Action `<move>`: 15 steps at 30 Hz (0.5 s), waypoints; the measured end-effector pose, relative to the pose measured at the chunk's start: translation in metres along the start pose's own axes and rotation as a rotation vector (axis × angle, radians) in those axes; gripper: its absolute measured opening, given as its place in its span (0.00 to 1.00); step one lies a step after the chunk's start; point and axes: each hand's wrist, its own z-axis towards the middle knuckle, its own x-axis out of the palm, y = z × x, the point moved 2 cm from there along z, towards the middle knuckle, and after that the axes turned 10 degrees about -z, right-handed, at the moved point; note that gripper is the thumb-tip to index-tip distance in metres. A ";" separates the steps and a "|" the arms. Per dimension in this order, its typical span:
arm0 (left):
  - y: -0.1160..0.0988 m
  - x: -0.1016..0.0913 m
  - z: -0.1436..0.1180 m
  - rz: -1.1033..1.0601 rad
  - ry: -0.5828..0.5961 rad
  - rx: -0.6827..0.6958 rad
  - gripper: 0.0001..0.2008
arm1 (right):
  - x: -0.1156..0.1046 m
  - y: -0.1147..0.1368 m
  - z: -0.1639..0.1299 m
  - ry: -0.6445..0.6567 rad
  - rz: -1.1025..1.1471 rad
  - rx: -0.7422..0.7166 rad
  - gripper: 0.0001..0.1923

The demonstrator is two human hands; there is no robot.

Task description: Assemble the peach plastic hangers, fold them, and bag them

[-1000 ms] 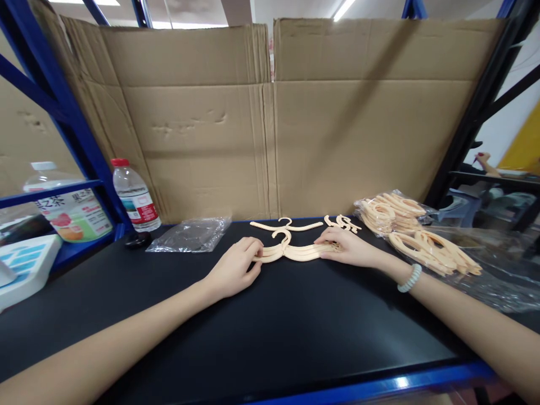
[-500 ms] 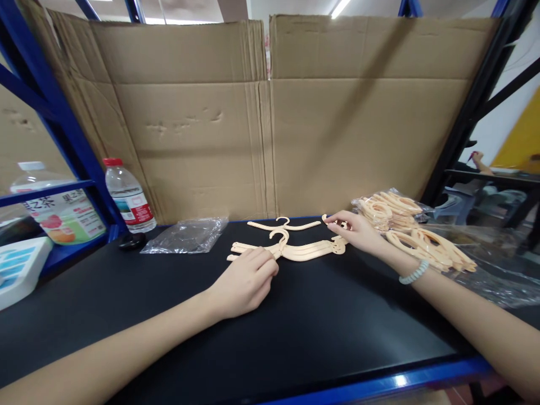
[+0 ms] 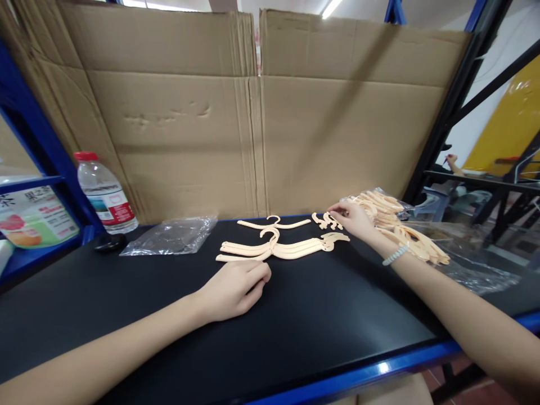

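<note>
Neither grip pinches anything clearly: the left hand [image 3: 236, 287] lies loosely curled and empty on the black tabletop [image 3: 295, 332], just short of the stacked hangers [image 3: 278, 248]; whether the right hand [image 3: 353, 218] is closed on anything cannot be told, as its fingertips rest at the bagged hanger pile [image 3: 392, 222]. Left to right: one water bottle [image 3: 104, 193], one black cap [image 3: 109, 242], one empty plastic bag [image 3: 171, 236], one stack of several hangers I cannot count exactly, one single hanger [image 3: 274, 223] behind it, a few small clips [image 3: 325, 221]. Bare tabotop runs wide toward the blue front edge [image 3: 379, 368]; cardboard [image 3: 253, 124] walls the back.
</note>
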 end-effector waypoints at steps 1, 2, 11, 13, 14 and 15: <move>0.000 0.000 0.000 -0.003 -0.006 0.002 0.07 | 0.002 0.001 0.001 0.025 -0.021 -0.009 0.12; 0.000 -0.001 0.000 -0.006 -0.012 0.005 0.07 | 0.004 0.002 0.003 0.050 -0.038 -0.018 0.11; -0.001 -0.002 -0.001 -0.017 -0.043 0.027 0.07 | 0.039 0.021 0.031 0.302 -0.139 -0.253 0.12; -0.002 -0.002 -0.001 -0.010 -0.043 0.030 0.07 | 0.050 0.021 0.037 0.335 -0.153 -0.287 0.14; -0.002 -0.002 -0.001 -0.003 -0.043 0.030 0.07 | 0.055 0.022 0.039 0.348 -0.156 -0.302 0.15; -0.002 -0.002 -0.002 0.007 -0.043 0.030 0.07 | 0.059 0.022 0.041 0.358 -0.156 -0.316 0.14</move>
